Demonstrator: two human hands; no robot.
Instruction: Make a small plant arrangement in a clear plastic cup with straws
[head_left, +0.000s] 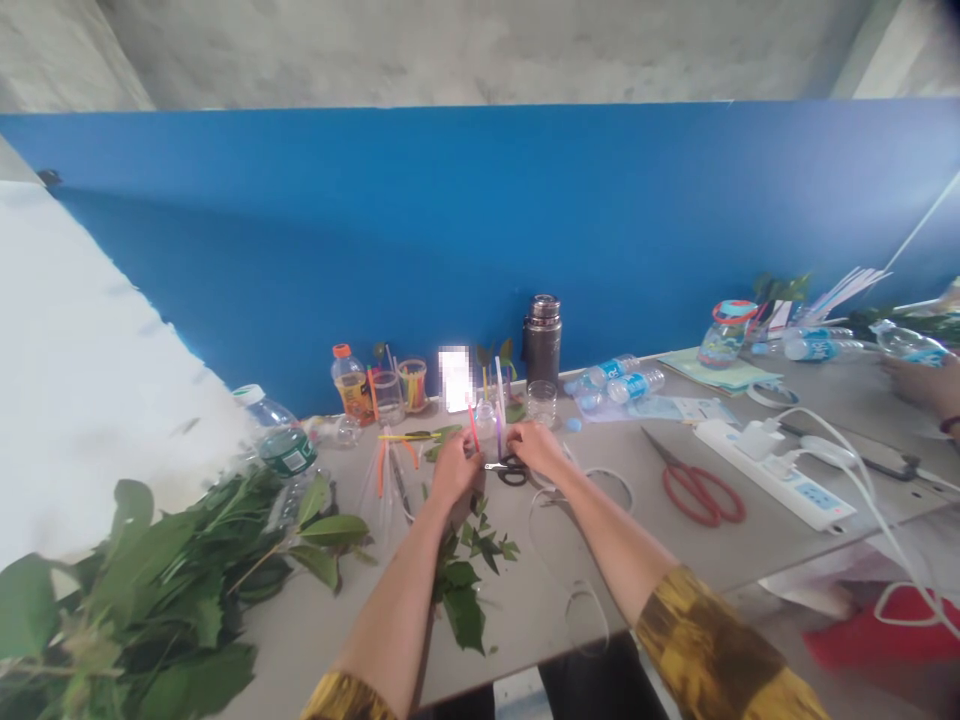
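Note:
My left hand (454, 470) is closed in a pinch on the lower end of a red straw (473, 426), which stands almost upright. My right hand (534, 447) has its fingers curled together beside a small clear plastic container (486, 418); what they hold, if anything, is hidden. A pale straw with a purple lower part (499, 408) rises by that container, just left of my right fingertips. Small black-handled scissors (513, 472) lie on the table between my hands. Cut green leaves (463, 590) are spread under and beside my left forearm.
Leafy branches (150, 590) fill the left side. Behind my hands are a dark thermos (542, 342), a glass (541, 404) and an orange-capped bottle (352, 385). To the right lie red-handled scissors (701, 490) and a power strip (772, 475). Another person's hand (922, 385) holds a bottle.

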